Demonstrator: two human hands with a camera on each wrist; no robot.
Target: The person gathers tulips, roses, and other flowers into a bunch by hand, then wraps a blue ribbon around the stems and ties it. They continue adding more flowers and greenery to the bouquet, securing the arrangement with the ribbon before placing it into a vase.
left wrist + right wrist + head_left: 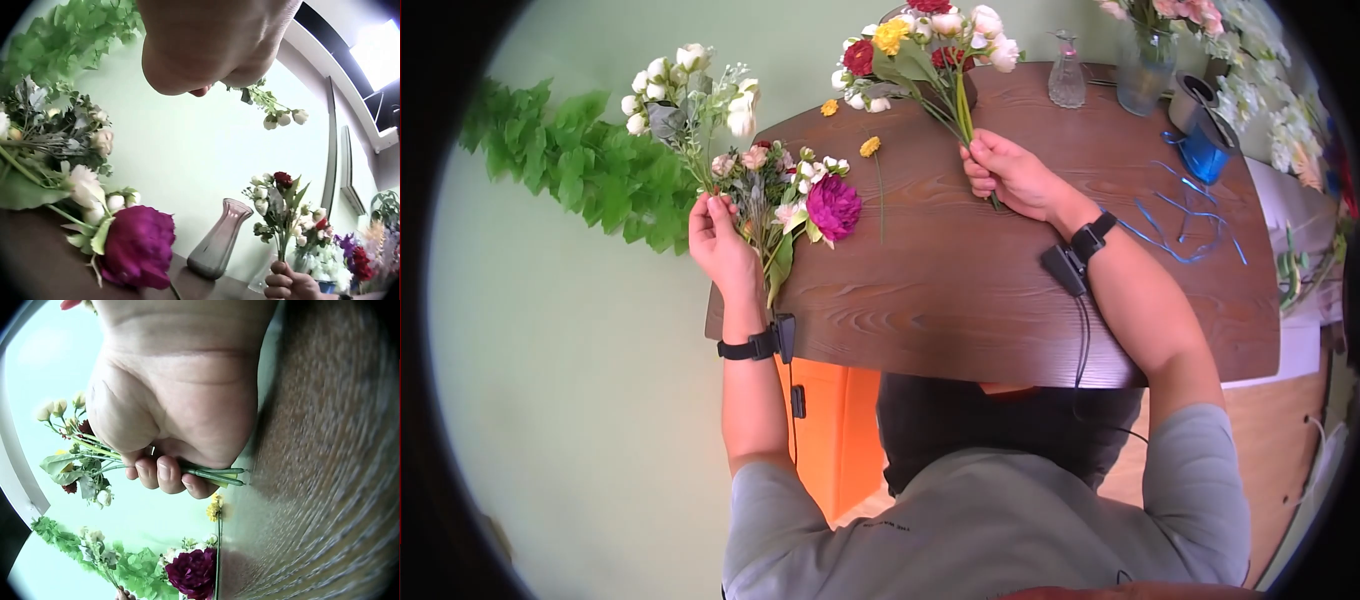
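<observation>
The right hand [1018, 178] grips the green stems of a mixed bouquet [915, 62] of white, red and yellow flowers above the table; in the right wrist view its fingers [164, 474] curl round the stems, whose cut ends stick out. At the left, the left hand [725, 245] pinches the stem of a white-flowered spray [690, 105] between thumb and fingertips. Right beside that hand lies a bunch with a large magenta flower [834, 208], also large in the left wrist view. In that view the palm hides the left fingertips.
On the brown table [940, 290] lie a loose yellow flower [870, 147] and blue ribbon [1185, 225]. A small glass vase [1067, 78], a larger vase [1145, 75] and a blue ribbon roll [1203, 150] stand at the back right. Green leaves [590, 165] hang on the left wall.
</observation>
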